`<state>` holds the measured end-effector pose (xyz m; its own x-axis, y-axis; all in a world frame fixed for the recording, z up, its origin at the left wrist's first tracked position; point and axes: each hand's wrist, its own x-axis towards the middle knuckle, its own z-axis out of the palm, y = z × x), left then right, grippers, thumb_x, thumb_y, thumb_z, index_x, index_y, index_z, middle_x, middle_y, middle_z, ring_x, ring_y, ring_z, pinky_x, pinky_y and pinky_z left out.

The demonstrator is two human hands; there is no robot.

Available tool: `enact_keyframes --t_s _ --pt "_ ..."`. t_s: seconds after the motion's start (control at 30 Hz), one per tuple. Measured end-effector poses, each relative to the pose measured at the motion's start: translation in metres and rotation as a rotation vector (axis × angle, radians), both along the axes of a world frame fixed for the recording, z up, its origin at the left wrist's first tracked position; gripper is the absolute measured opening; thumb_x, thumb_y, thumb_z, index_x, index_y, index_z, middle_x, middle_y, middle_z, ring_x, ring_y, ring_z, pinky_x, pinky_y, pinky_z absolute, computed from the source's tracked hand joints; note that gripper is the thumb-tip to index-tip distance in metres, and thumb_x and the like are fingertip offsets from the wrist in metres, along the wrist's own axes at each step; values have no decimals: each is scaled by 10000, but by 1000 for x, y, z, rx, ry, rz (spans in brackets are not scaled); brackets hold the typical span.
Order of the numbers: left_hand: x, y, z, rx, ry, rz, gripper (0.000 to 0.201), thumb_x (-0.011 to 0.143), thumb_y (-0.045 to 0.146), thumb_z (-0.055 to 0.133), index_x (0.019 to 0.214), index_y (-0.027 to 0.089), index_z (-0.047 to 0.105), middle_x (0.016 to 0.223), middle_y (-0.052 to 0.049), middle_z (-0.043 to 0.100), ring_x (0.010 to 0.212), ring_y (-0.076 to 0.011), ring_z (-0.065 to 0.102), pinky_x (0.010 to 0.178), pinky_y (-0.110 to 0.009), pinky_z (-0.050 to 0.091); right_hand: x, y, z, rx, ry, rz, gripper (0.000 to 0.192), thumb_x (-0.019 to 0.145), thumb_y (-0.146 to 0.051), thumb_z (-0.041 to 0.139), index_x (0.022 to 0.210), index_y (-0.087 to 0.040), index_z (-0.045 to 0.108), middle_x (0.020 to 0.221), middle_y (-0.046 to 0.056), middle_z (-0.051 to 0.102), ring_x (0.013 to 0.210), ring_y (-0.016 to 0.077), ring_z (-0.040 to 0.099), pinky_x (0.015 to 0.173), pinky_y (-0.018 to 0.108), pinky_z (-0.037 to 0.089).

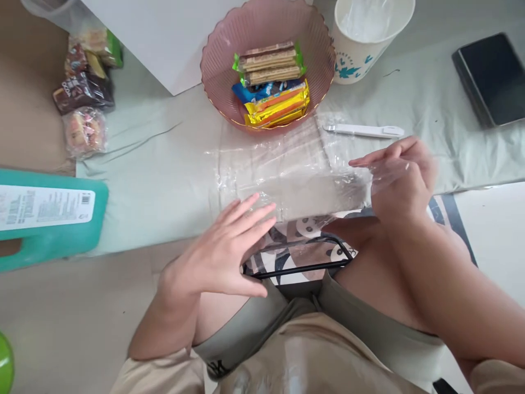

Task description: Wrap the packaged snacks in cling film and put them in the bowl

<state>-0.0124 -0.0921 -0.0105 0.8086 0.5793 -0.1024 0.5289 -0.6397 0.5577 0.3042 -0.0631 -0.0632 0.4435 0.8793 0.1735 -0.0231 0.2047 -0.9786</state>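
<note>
The clear plastic [307, 194] is spread on the tabletop [151, 202], in front of the pink bowl [229, 44] and between the two hands, and its near side seems to be hung over the edge. One end looks to be pinched in the right hand [404, 183]: a thin flap is seen across the bent fingers, perhaps so that the plastic can be pulled from that corner. The tight spot itself is blurred. The left hand [225, 246] is held with its fingers [254, 219] spread wide and nothing grasped. It is placed by the near left part of the plastic, maybe so that it can be smoothed; whether the two are touching cannot be told.

The snack packs [279, 104] are set inside the bowl, likely so that they are not scattered. The white cutter [365, 130] is laid at the far side of the plastic, where it could be easily reached by the right hand. The paper cup [355, 57] is stood beside the bowl, out of the way.

The plastic is thin, shiny and see-through. It is marked by small creases and bright lines, and the tabletop can be seen through it.
</note>
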Motion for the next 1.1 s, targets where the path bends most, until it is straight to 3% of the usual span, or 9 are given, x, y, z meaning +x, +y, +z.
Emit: enact_keyframes --t_s 0.1,0.17,0.27,0.37,0.53,0.63,0.73,1.0,1.1 --pt "17 -5 -10 96 124 13 685 858 258 737 1513 184 551 1628 -168 485 1595 -401 323 1286 -618 343 1 6 -3 4 -44 -86 140 704 -220 590 736 -265 462 570 -28 681 598 220 711 689 386 531" --pt "24 -3 -19 154 25 35 477 906 114 598 1371 188 673 1549 -140 588 1540 -342 447 1246 -548 441 1 6 -4 24 -67 -99 142 764 -273 616 789 -268 476 567 -41 661 580 206 692 677 384 544" --pt "23 5 -28 117 -274 98 331 935 103 533 1146 196 769 1341 -110 746 1353 -267 655 1112 -444 587 4 4 -5 60 -108 -55 213 841 -390 686 851 -269 511 572 -58 598 547 178 654 664 378 558" --pt "13 13 -28 -62 -459 240 290 961 159 529 1049 214 800 1235 -99 792 1186 -228 751 1017 -399 641 8 3 -5 99 -154 -23 284 880 -479 726 861 -269 535 572 -71 554 483 142 587 624 357 541" --pt "-7 26 -23 -407 -380 274 240 916 270 604 909 260 843 1632 -70 497 1385 -318 627 1061 -473 610 11 4 -6 34 -179 -22 306 887 -507 737 867 -277 537 537 -82 543 360 105 428 360 288 285" --pt "-10 31 -21 -484 -313 256 260 854 330 660 1036 269 835 1696 -64 394 1517 -371 474 1101 -514 575 11 5 -5 -89 -212 -19 232 899 -410 723 856 -269 544 569 -67 585 343 88 416 341 285 240" --pt "-7 34 -23 -454 -297 328 341 853 361 658 1135 245 810 1697 -92 390 1537 -389 438 1062 -513 597 9 4 -1 -214 -248 -19 127 887 -252 671 816 -252 566 595 -46 625 363 93 484 355 280 271" --pt "-2 46 -33 -296 -335 467 314 922 391 587 836 231 842 1664 -42 453 1632 -345 237 1233 -481 455 4 1 18 -491 -388 -40 107 888 -150 570 815 -223 541 751 -31 731 388 69 544 377 236 327" --pt "-1 49 -35 -305 -400 525 266 880 373 624 792 227 828 1617 -58 519 1580 -362 371 1242 -517 435 4 1 20 -554 -430 -44 77 912 -173 565 856 -223 549 752 -29 747 395 77 555 396 241 345"
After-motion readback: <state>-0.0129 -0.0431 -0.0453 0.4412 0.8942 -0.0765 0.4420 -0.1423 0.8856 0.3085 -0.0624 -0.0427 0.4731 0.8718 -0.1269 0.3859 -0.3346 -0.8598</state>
